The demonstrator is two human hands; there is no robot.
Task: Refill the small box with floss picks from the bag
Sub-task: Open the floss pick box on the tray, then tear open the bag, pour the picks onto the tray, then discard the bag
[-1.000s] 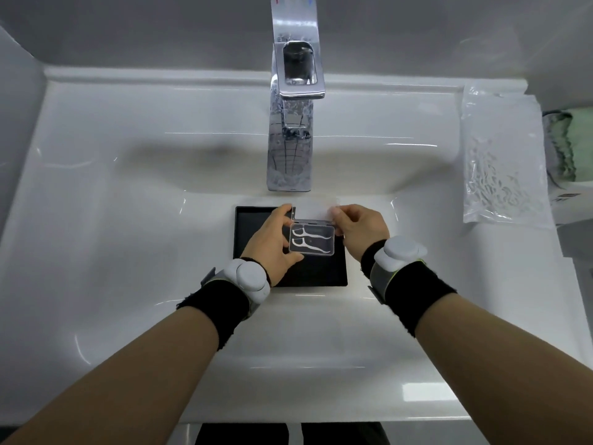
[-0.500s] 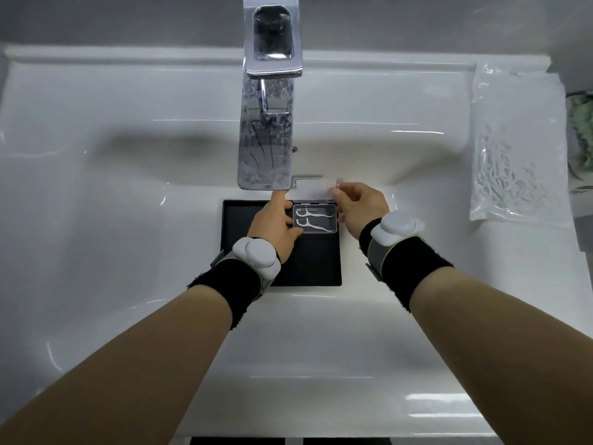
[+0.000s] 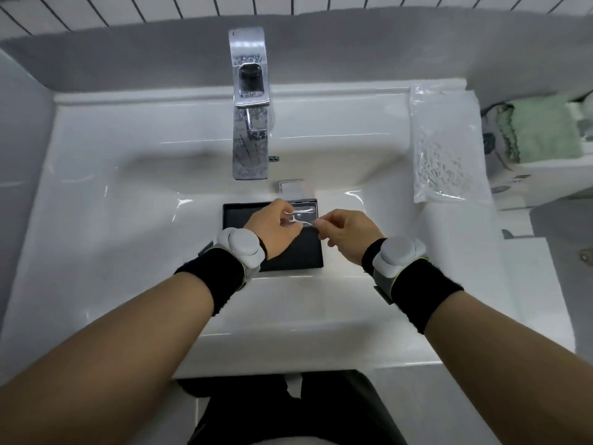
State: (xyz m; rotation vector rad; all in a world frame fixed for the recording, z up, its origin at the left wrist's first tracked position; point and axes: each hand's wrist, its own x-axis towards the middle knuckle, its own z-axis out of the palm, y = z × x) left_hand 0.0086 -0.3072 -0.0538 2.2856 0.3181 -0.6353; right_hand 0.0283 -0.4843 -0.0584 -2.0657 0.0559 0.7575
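A white tiled wall [image 3: 224, 8] with dark grout runs behind a white sink [image 3: 128, 220] that fills the room's foreground, its basin shallow and glossy. A chrome faucet [image 3: 249, 107] stands at the middle of the sink's back edge, spout reaching toward the basin's centre. On the sink's right rim, toward the back corner, lies the clear bag [image 3: 446, 146] of white floss picks (flat, its contents heaped at the near end); a green towel [image 3: 545, 133] sits just beyond that edge. A black square drain cover [image 3: 244, 213] marks the basin's middle. Over it the left hand [image 3: 274, 228] curls around the small box [image 3: 305, 211], lid raised toward the faucet, while the right hand [image 3: 346, 232] pinches a floss pick [image 3: 300, 221] at the box's mouth.
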